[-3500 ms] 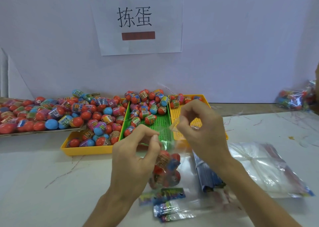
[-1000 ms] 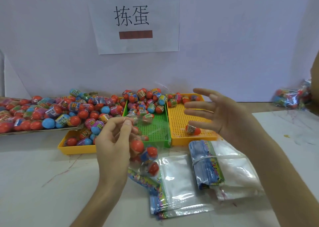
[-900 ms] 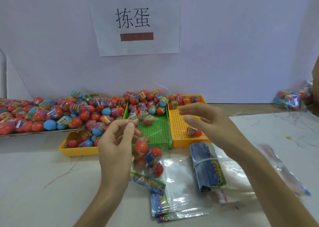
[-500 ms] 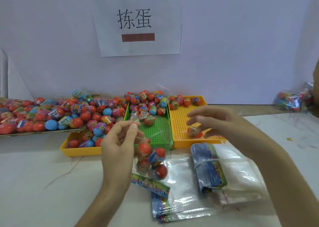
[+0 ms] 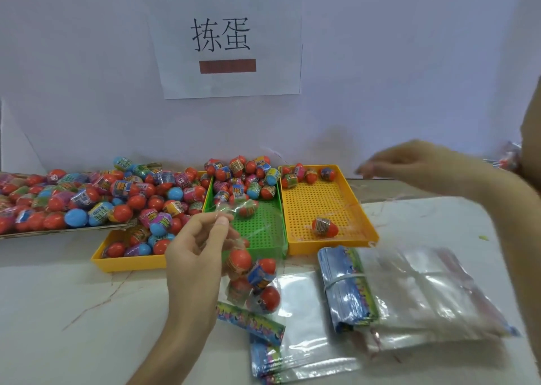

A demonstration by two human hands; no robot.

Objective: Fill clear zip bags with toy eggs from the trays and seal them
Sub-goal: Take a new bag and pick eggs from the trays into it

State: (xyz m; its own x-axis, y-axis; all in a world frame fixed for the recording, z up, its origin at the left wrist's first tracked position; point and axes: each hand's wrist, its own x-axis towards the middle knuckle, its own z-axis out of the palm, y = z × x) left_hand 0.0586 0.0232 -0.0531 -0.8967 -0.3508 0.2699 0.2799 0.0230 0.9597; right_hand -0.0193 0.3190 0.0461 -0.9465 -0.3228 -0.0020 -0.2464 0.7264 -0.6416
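My left hand pinches the top edge of a clear zip bag that hangs in front of the green tray; several red and blue toy eggs sit in its bottom. My right hand is raised above the yellow tray, blurred, fingers spread and holding nothing. One egg lies alone in that tray, with a few more along its back edge. Another yellow tray and a flat tray to the left are heaped with eggs.
Empty zip bags lie flat on the white table in front of me. A banded bundle of bags rests on a larger clear packet. Filled bags sit far right by the wall. A paper sign hangs above.
Earlier both hands pinched the bag's top. My right hand has let go and risen up and to the right; my left hand still holds the hanging bag.
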